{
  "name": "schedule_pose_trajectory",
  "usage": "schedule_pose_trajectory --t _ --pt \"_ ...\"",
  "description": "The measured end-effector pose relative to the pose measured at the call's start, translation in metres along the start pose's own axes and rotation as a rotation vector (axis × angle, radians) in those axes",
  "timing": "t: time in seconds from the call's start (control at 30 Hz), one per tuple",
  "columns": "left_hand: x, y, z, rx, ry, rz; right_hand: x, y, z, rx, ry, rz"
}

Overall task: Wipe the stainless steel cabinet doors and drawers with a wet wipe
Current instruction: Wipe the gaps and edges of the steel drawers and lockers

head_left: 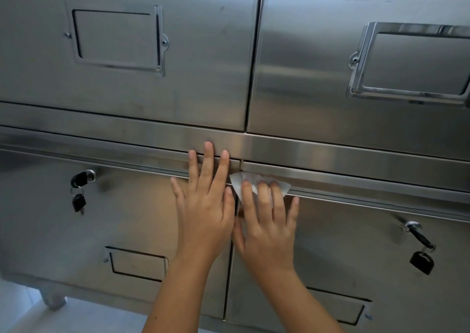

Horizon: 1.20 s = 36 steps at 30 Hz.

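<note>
Lays left hand (206, 205) flat, fingers straight, spread and pointing upward. Presses right hand (269, 220) flat just beside it, fingers straight.

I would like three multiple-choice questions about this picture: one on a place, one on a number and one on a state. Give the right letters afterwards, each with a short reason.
1. Where is the wet wipe?
A. On the floor
B. Under the right hand, at the top of the lower right drawer
C. Hanging from a key

2. How many locks with keys show?
A. One
B. Four
C. Two

3. How does the left hand lie?
A. Flat on the steel, fingers straight
B. Curled into a fist
C. Gripping a key

Answers: 1 B, the white wipe shows under the right fingertips. 2 C, there is one lock on the lower left drawer and one on the lower right drawer. 3 A, the hand lies flat against the lower left drawer and holds nothing.
</note>
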<state>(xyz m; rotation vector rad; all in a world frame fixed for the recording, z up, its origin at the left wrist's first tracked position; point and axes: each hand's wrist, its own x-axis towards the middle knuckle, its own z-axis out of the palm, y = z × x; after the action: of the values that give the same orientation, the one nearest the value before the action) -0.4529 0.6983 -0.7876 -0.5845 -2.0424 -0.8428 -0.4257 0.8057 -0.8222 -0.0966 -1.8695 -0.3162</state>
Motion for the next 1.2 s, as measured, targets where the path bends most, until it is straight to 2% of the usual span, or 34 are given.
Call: schedule_pose_trajectory --t 0.2,0.63,0.93,1.13,1.2 --pt "0.001 -0.002 -0.002 -0.097 -0.054 -0.037 -0.003 0.008 0.007 -0.008 0.028 -0.087" --pt "0.002 -0.005 -0.005 -0.113 -0.118 -0.046 -0.013 0.015 0.008 0.013 0.024 -0.197" --pt "0.002 -0.006 -0.002 -0.135 -0.118 -0.049 -0.012 0.004 0.004 0.02 -0.025 -0.17" --pt "0.002 -0.006 -0.004 -0.173 -0.122 -0.054 -0.001 0.0 -0.006 0.01 0.097 -0.161" --pt "0.002 -0.006 -0.005 -0.169 -0.127 -0.053 0.004 0.005 -0.005 -0.046 0.079 -0.16"
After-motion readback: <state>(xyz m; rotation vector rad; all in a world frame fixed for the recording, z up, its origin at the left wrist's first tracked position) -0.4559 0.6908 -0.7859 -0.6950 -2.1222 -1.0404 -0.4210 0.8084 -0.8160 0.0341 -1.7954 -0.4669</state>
